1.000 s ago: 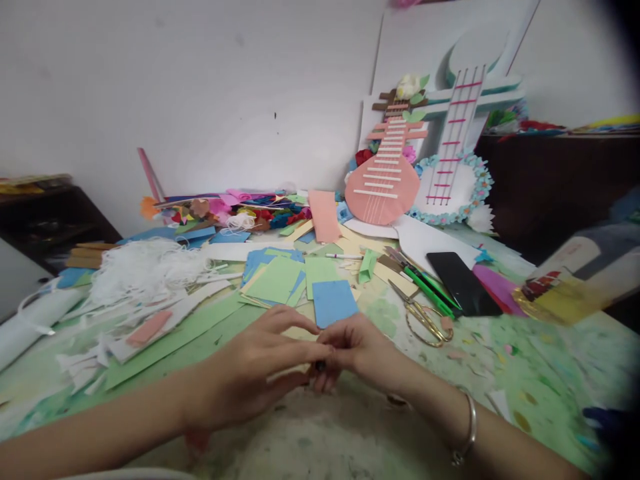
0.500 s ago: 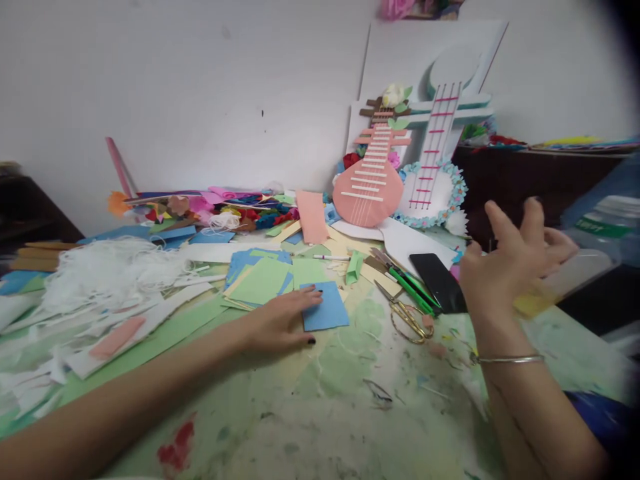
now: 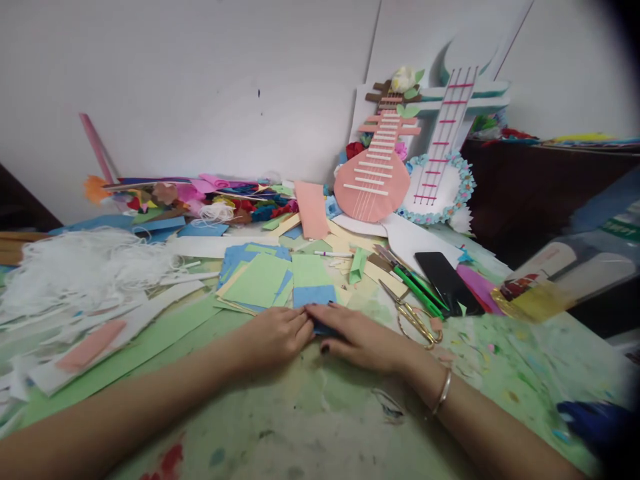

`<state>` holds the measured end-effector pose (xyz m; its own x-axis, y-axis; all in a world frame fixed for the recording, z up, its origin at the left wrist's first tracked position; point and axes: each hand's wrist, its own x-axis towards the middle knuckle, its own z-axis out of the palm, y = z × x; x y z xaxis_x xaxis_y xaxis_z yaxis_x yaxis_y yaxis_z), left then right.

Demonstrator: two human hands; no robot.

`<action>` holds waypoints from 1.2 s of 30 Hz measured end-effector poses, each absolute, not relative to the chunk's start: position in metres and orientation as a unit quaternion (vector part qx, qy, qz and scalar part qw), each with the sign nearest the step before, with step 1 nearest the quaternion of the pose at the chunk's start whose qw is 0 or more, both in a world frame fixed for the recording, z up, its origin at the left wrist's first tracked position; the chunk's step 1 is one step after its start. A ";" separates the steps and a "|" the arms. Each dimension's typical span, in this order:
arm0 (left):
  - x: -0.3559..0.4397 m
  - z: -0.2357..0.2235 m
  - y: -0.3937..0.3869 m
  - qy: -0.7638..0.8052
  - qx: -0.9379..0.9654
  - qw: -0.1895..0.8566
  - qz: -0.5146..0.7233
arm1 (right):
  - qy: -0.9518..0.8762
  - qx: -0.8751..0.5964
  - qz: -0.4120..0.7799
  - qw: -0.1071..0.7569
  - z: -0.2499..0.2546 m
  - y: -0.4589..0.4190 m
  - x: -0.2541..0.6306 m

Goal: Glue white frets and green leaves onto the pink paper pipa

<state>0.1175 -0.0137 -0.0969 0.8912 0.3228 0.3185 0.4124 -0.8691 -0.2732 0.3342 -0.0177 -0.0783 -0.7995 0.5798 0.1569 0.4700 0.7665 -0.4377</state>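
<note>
A square of blue paper (image 3: 315, 295) lies in front of me, its lower half mostly covered by my hands. My left hand (image 3: 275, 339) is at its left edge, fingers drawn together and bent against the paper. Over the lower right part rests my right hand (image 3: 363, 339), fingers stretched out and lying on the sheet, a silver bracelet at the wrist. The fingertips of both hands meet near the sheet's middle. Just beyond is a stack of green paper (image 3: 257, 280) with blue and cream sheets under it. Gold-handled scissors (image 3: 415, 320) lie to the right.
A black phone (image 3: 445, 280) and green cutters (image 3: 420, 290) lie at right, near a clear plastic container (image 3: 565, 273). White string (image 3: 85, 267) is heaped at left beside long paper strips. Paper instruments, one pink (image 3: 373, 187), lean on the wall.
My right hand first swung out toward the container on the right, then returned to the blue paper. My left hand moved onto the paper and now has its fingers drawn in.
</note>
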 end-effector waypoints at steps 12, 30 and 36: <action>0.104 -0.099 -0.016 -0.136 -0.947 0.237 -0.169 | -0.867 -0.495 0.050 0.042 -0.086 -0.001 0.366; 0.108 -0.088 -0.031 -0.059 -0.938 0.190 -0.282 | -0.769 -0.555 0.210 0.239 -0.082 -0.003 0.348; 0.111 -0.088 -0.031 -0.062 -0.948 0.173 -0.261 | -0.792 -0.555 0.143 0.213 -0.088 0.000 0.347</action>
